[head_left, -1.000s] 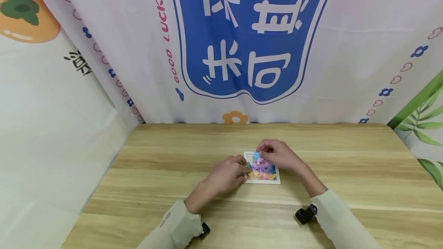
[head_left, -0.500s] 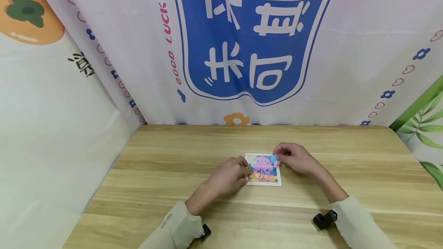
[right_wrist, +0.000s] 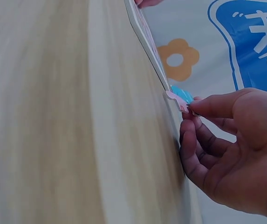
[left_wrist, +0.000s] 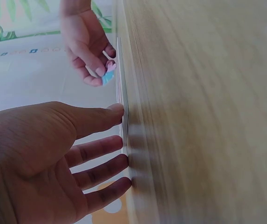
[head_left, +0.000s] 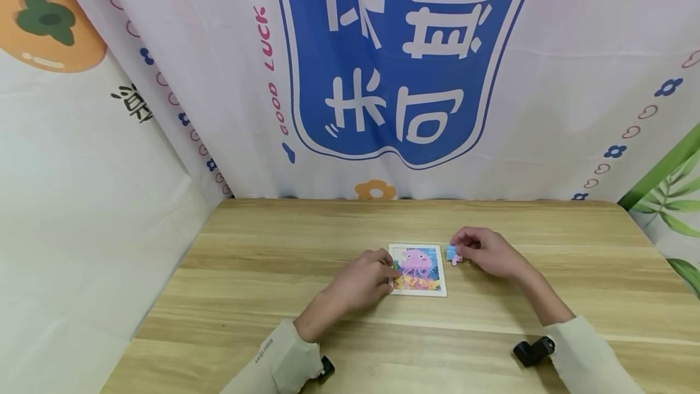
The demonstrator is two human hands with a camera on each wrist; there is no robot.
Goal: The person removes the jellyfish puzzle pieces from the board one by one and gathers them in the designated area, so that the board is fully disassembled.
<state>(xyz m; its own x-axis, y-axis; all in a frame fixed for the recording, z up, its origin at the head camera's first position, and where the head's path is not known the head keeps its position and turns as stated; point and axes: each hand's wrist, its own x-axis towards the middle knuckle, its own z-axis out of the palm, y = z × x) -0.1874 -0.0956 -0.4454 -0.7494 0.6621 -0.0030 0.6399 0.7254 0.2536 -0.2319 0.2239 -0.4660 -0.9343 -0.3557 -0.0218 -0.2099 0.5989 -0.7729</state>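
Observation:
A white-framed jigsaw puzzle [head_left: 418, 269] with a pink jellyfish picture lies flat on the table. My left hand [head_left: 362, 278] rests at its left side, with fingers fairly straight; in the left wrist view the left hand's thumb [left_wrist: 112, 112] touches the puzzle and the other fingertips reach its edge and the table. Just right of the puzzle, my right hand [head_left: 488, 252] pinches a blue and pink puzzle piece [head_left: 452, 253] between thumb and fingers. In the right wrist view this puzzle piece [right_wrist: 180, 98] is close to the tabletop, partly covered by the fingertips.
The wooden table [head_left: 295, 230] stretches out on all sides of the puzzle. A printed cloth [head_left: 229, 78] hangs behind its back edge. Black wrist cameras [head_left: 533, 351] sit at both sleeves.
The right hand has moved right, carrying the puzzle piece from over the puzzle's top to beside its right edge, uncovering the jellyfish. The left hand stays at the left edge.

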